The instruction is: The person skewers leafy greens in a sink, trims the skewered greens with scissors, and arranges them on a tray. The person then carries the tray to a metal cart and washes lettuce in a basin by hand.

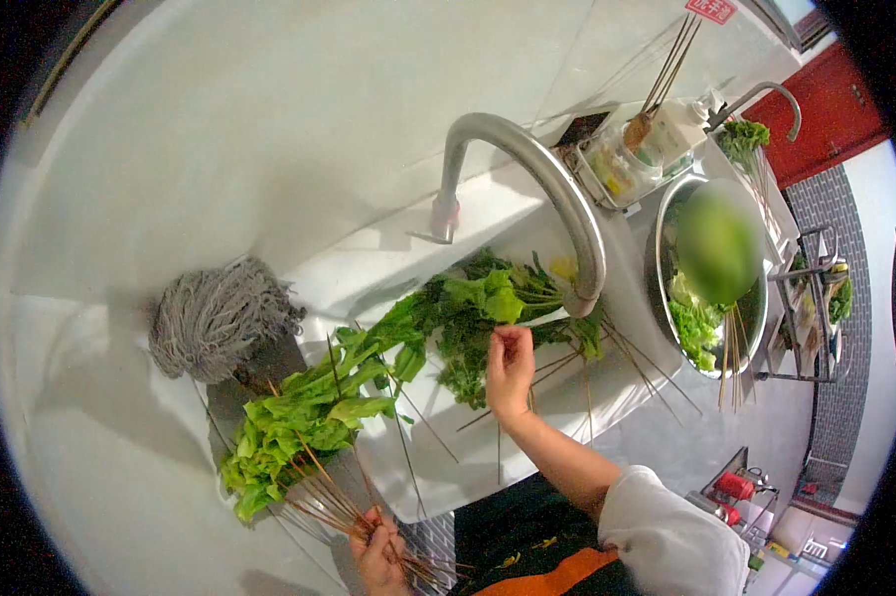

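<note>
My left hand [376,554] is closed around a bundle of thin wooden skewers [334,510]. Leafy greens [299,422] are threaded on the skewers' far ends, over the left end of a white sink [438,497]. Over the sink, my right hand [511,375] has its fingers curled together at the edge of a bright green leaf [498,296]; what they pinch, if anything, is hidden. Around that hand lie darker greens [458,368] and several loose skewers [637,363], their ends sticking out over the sink's front rim.
A curved metal faucet [527,139] arches over the sink. A grey mop head [220,318] rests at the left. To the right are a steel bowl [659,288] of lettuce and skewers, a wire caddy [607,179], a second faucet [781,94] and a metal rack [801,328].
</note>
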### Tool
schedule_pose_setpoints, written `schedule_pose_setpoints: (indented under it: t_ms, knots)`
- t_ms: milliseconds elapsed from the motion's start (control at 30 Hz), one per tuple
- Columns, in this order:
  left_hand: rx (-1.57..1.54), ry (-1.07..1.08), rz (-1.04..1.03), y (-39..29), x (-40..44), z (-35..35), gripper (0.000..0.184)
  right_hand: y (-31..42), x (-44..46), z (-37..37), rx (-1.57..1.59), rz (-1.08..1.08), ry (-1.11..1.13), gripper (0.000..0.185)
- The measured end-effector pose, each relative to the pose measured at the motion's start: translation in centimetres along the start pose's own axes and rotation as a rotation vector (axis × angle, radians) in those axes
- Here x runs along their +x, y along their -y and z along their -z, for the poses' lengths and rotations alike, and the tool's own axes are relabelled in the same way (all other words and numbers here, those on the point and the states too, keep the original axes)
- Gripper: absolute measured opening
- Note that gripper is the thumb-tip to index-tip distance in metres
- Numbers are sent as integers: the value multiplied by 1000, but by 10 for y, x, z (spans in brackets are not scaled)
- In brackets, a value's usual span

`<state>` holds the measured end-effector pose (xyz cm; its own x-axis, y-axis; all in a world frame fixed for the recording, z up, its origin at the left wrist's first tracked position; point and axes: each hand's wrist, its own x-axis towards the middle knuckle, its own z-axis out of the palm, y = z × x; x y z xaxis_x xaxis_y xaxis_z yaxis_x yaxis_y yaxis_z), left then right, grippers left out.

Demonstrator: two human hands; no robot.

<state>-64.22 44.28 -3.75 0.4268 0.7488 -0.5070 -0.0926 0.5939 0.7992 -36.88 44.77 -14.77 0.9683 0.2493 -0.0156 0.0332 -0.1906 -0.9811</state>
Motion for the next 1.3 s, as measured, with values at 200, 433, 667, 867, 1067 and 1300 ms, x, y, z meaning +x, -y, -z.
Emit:
schedule_pose_setpoints:
  t_ms: [200,433,667,867,1067,1300]
  knots:
    - [20,-21,63,9,-9,13,51,-2,-1,-2,-199,224,119,12]
    - [-138,-239,203,-7,1,-6,41,-54,3,-49,-373,517,522,24]
    - [-137,-315,213,-12,3,-8,33,-101,40,-145,-922,764,951,24]
    - [-139,-450,259,-11,14,-8,20,-104,48,-151,-1108,540,1218,36]
    - [-102,-429,239,-8,15,-1,18,-123,48,-137,-1230,486,1407,37]
    - [-157,-395,220,-6,12,0,23,-69,71,-109,-750,334,788,29]
